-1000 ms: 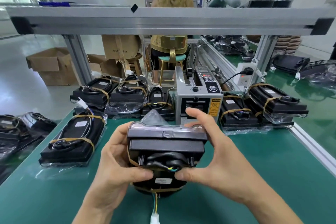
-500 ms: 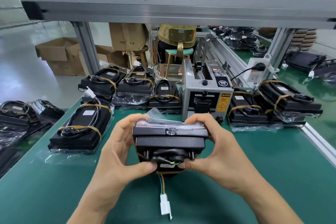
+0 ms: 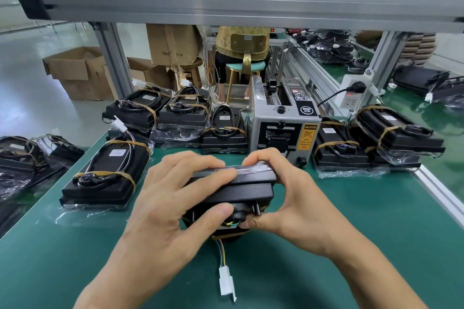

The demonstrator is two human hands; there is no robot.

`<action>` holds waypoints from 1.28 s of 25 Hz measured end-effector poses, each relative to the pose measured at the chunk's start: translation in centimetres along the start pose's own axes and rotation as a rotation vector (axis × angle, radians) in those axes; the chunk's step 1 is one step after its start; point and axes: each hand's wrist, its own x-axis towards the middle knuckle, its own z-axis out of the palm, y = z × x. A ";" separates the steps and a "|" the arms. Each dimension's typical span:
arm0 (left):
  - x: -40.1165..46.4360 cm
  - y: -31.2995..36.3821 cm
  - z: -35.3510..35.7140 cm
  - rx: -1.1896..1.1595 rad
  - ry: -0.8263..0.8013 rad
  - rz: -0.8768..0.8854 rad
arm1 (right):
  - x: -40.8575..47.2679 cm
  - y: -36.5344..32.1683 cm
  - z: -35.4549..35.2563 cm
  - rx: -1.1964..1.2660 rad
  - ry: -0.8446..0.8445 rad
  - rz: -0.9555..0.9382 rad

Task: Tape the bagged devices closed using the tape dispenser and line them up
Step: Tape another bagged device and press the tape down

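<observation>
Both hands, left hand [image 3: 173, 198] and right hand [image 3: 288, 206], have fingers clamped on the black plastic-bagged device [image 3: 236, 190] above the green surface [image 3: 351, 246]. It looks rigid; the bag film is probably slippery, so holding its ends suits.

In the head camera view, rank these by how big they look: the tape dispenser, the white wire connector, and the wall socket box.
1. tape dispenser, largest.
2. and 3. white wire connector and wall socket box: unsure; the connector sits much nearer the camera.

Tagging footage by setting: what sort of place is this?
Likely a factory packing line: green-matted workbench on aluminium framing, an electric tape dispenser, and many identical bagged devices laid out.
</observation>
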 end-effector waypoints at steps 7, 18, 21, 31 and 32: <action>0.6 -0.3 -0.3 -0.017 -0.047 -0.025 | 1.0 0.8 -0.8 0.021 -0.057 0.010; 0.9 -0.1 0.1 -0.310 -0.014 -0.155 | 1.5 1.8 -1.5 0.055 -0.092 0.032; 0.8 0.0 0.4 -0.355 0.008 -0.174 | 1.5 1.7 -1.7 0.063 -0.118 0.052; 0.1 0.9 0.6 -0.177 0.157 -0.137 | 1.1 1.3 -1.9 0.363 -0.161 0.086; 0.0 1.1 0.6 -0.139 0.161 -0.107 | 1.0 1.0 -1.9 0.404 -0.159 0.095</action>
